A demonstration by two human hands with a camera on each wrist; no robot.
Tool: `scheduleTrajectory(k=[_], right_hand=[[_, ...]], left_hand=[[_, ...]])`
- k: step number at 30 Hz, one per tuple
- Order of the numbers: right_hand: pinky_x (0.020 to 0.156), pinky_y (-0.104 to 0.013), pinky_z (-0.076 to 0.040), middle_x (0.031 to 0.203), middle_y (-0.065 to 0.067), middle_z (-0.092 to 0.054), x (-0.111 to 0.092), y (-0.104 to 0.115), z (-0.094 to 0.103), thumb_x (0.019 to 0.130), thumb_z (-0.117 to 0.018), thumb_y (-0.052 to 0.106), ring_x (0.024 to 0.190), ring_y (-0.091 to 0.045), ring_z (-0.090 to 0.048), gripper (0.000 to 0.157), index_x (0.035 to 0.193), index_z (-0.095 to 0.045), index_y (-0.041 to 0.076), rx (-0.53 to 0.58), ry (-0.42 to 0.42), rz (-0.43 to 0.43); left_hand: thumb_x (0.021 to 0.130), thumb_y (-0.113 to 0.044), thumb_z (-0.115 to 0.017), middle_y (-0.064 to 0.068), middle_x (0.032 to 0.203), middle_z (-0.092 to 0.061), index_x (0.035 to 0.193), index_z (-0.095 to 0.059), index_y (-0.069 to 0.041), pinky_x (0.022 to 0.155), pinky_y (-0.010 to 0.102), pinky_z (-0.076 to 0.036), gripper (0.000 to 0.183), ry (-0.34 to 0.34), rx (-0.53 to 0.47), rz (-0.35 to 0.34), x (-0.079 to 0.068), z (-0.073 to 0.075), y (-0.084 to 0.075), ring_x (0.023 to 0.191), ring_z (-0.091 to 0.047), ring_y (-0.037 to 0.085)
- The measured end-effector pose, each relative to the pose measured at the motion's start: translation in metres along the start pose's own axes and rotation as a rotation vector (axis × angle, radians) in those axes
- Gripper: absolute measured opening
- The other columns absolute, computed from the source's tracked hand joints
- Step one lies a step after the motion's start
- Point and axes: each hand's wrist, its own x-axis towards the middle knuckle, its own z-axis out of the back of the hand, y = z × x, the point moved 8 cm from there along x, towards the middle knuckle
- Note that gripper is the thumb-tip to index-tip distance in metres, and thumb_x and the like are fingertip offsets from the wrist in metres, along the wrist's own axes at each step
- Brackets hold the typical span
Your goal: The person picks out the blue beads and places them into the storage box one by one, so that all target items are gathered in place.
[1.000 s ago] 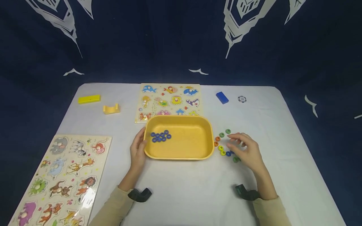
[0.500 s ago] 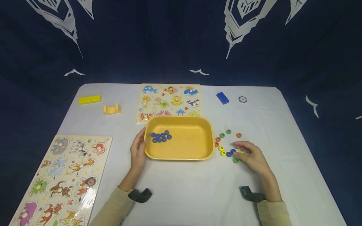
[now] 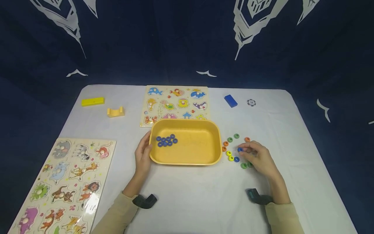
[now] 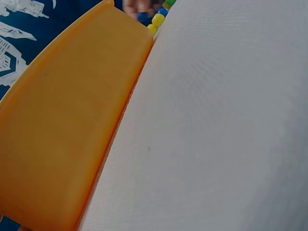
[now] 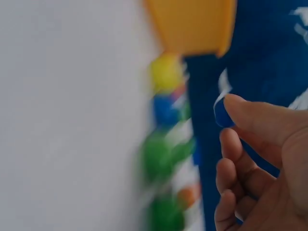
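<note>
A yellow tray point(image 3: 193, 143) stands mid-table in the head view, with several blue beads point(image 3: 165, 143) in its left part. My left hand point(image 3: 142, 159) holds the tray's left end; in the left wrist view the tray's long outer wall point(image 4: 72, 106) fills the left side. My right hand point(image 3: 260, 159) pinches a blue bead point(image 5: 222, 114) between thumb and forefinger, raised off the table right of the tray. Below and around this hand lie loose beads: yellow point(image 3: 229, 153), orange point(image 3: 226, 143), green point(image 3: 236, 136) and another blue bead point(image 3: 236, 159).
An animal puzzle board point(image 3: 73, 175) lies at front left. Behind the tray, a sea-animal board point(image 3: 175, 100) is partly covered. Farther back are a yellow block point(image 3: 93, 101), a yellow arch-shaped block point(image 3: 115, 112), a blue block point(image 3: 230, 101) and a round chip point(image 3: 251, 102).
My right hand has shifted right, then come down to the loose beads and lifted a blue one. The left hand and tray have stayed in place.
</note>
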Motion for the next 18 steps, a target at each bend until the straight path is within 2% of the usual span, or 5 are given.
scheduleTrajectory(k=[4,8,10,14,18], right_hand=[[0.062,-0.024,-0.032,0.078,0.006,-0.056,0.021,0.05,0.005,0.077,-0.068,0.021,0.074,-0.007,-0.044,0.023,0.1,-0.065,0.02,0.08,-0.038,0.184],[0.057,-0.025,-0.037,0.076,0.002,-0.056,0.044,0.122,-0.007,0.078,-0.067,0.02,0.07,-0.012,-0.045,0.02,0.098,-0.065,0.015,0.105,0.075,0.216],[0.055,-0.023,-0.04,0.076,0.005,-0.055,0.056,0.142,-0.025,0.079,-0.065,0.023,0.07,-0.011,-0.046,0.02,0.098,-0.065,0.015,0.093,0.151,0.237],[0.057,-0.022,-0.044,0.075,0.007,-0.055,0.076,0.165,-0.066,0.079,-0.066,0.022,0.068,-0.01,-0.048,0.017,0.095,-0.065,0.016,0.041,0.273,0.267],[0.056,-0.022,-0.043,0.07,0.008,-0.055,0.087,0.171,-0.103,0.078,-0.066,0.021,0.061,-0.008,-0.048,0.014,0.092,-0.065,0.017,-0.035,0.357,0.277]], left_hand=[[0.087,0.005,-0.034,0.018,0.132,-0.041,0.133,-0.035,0.0,0.097,0.035,-0.042,0.046,-0.004,-0.007,0.001,0.0,0.001,0.0,0.118,-0.041,0.034],[0.087,0.005,-0.034,0.018,0.132,-0.041,0.133,-0.036,0.0,0.096,0.038,-0.042,0.046,-0.008,-0.007,0.0,0.001,0.001,0.001,0.117,-0.042,0.034],[0.087,0.004,-0.035,0.017,0.132,-0.041,0.133,-0.036,0.0,0.096,0.04,-0.041,0.046,-0.01,-0.001,-0.002,0.001,0.001,0.001,0.116,-0.042,0.035],[0.087,0.004,-0.035,0.016,0.133,-0.041,0.133,-0.037,0.0,0.097,0.042,-0.04,0.046,-0.011,0.006,-0.004,0.001,0.001,0.0,0.116,-0.042,0.034],[0.087,0.004,-0.035,0.017,0.132,-0.041,0.133,-0.036,0.001,0.097,0.042,-0.04,0.046,-0.006,0.0,0.001,0.0,0.001,0.0,0.117,-0.042,0.033]])
